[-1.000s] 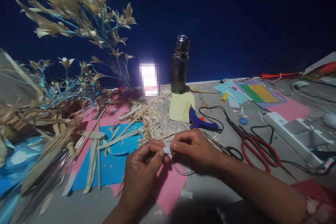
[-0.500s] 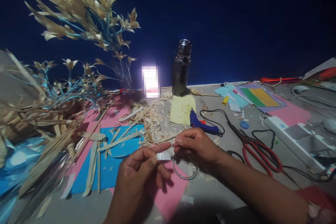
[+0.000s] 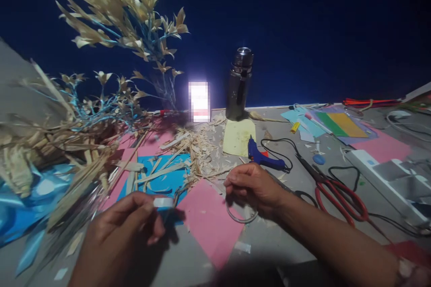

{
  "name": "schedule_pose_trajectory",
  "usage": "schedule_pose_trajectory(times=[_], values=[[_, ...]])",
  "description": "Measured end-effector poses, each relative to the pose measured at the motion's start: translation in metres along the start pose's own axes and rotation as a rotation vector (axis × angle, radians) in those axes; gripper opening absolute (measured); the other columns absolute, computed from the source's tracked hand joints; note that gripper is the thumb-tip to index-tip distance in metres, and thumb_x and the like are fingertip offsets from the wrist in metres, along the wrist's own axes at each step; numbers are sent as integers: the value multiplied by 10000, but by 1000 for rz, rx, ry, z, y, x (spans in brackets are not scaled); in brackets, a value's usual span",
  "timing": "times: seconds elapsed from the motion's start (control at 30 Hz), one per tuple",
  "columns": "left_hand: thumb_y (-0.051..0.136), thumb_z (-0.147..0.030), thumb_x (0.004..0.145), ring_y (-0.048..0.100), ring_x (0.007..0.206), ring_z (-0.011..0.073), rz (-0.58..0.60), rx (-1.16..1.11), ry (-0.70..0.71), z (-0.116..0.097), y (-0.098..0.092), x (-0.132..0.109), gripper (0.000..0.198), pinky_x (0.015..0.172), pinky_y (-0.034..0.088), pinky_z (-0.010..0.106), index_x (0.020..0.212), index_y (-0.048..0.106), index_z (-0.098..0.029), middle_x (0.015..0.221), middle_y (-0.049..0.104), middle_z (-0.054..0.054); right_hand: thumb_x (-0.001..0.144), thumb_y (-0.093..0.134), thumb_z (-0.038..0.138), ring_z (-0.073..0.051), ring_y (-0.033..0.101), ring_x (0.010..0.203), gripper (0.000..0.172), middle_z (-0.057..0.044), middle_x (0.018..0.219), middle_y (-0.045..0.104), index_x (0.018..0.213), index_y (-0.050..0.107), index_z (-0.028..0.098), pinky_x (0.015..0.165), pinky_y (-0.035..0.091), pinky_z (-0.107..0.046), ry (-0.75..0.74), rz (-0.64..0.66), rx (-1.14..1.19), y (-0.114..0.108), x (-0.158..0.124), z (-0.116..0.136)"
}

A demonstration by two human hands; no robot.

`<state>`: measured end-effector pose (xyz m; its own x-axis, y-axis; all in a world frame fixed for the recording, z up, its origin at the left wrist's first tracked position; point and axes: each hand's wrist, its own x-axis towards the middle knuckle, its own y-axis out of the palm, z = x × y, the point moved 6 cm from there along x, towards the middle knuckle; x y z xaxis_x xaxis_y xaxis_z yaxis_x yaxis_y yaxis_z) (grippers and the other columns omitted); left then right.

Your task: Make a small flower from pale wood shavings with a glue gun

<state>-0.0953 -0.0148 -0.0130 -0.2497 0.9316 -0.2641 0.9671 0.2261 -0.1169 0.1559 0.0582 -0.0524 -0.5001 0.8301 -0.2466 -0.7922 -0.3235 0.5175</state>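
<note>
My left hand (image 3: 126, 228) pinches a small white strip (image 3: 164, 202) between thumb and forefinger, above the blue sheet's lower edge. Over the grey table, my right hand (image 3: 252, 188) has its fingers closed on a thin pale ring (image 3: 243, 220), which hangs below them. The hands are apart, with a pink sheet (image 3: 212, 224) lying between and below them. Just beyond my right hand lies a blue glue gun (image 3: 264, 158), beside a yellow sheet (image 3: 239, 138).
Dried leafy branches (image 3: 134, 13) and husk strips (image 3: 81, 179) fill the left. A dark flask (image 3: 238, 87) stands at the back. Red-handled scissors (image 3: 340, 197), a power strip (image 3: 387, 184) and coloured sheets (image 3: 343, 124) lie on the right.
My left hand has moved left, away from my right hand, with the white strip still in it. The ring stays in my right hand. The whole view has shifted slightly.
</note>
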Motion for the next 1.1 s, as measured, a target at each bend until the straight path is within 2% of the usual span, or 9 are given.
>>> schedule_pose_trajectory(times=[0.1,0.2,0.37,0.43,0.53,0.67,0.77,0.93,1.1], values=[[682,-508,806,543,509,194,-82,204,137,-4,-26,2,314,497,418,282,637,672,-244,508,628,26,697,889,376,-39,387,464,279,-80,685,733,727,791,116,470,296,-196,10,8,-3,0,-2,0],[665,-525,796,535,505,202,-197,385,190,-5,-44,4,294,518,410,300,691,693,-251,517,628,14,710,888,366,-37,382,470,272,-68,665,720,744,790,114,484,307,-191,13,6,-3,-1,-3,0],[701,-492,755,593,591,215,-528,662,279,-16,-63,5,237,576,412,310,763,707,-256,671,695,3,684,906,372,-32,380,463,294,-70,655,719,697,772,111,477,294,-182,28,12,-27,-2,-1,0],[660,-422,798,609,619,218,-615,710,300,-20,-68,6,189,603,425,313,854,735,-257,673,686,-6,680,907,374,-35,376,458,292,-68,652,717,691,771,115,477,299,-190,28,9,-32,-2,-1,-1],[589,-315,853,614,620,201,-642,630,324,-21,-77,10,208,597,444,308,972,739,-235,708,696,-5,683,902,381,-38,361,448,292,-64,639,709,700,776,119,464,271,-199,22,-10,-32,-3,-1,0],[643,-288,855,553,502,150,-624,353,361,-19,-85,9,130,502,448,273,955,684,-216,641,648,-44,684,902,385,-33,379,460,298,-63,647,701,717,783,113,470,241,-190,-15,-41,-43,-8,0,8],[611,-335,908,536,446,144,-505,220,349,-12,-74,10,115,460,434,267,934,625,-224,583,626,-58,665,914,396,-24,386,464,315,-51,651,689,713,780,115,477,229,-181,-41,-81,-28,-14,2,15],[509,-454,943,597,508,176,-197,399,300,-4,-26,21,273,513,471,299,859,642,-231,645,683,-2,669,912,410,-21,388,467,328,-48,657,682,716,775,116,488,224,-183,-56,-109,-26,-18,3,18],[580,-401,852,650,711,228,-48,725,408,-16,24,35,184,639,487,334,799,654,-242,798,708,30,694,891,424,-36,387,474,332,-55,668,689,728,770,117,483,209,-199,-54,-72,-55,-15,2,14]])
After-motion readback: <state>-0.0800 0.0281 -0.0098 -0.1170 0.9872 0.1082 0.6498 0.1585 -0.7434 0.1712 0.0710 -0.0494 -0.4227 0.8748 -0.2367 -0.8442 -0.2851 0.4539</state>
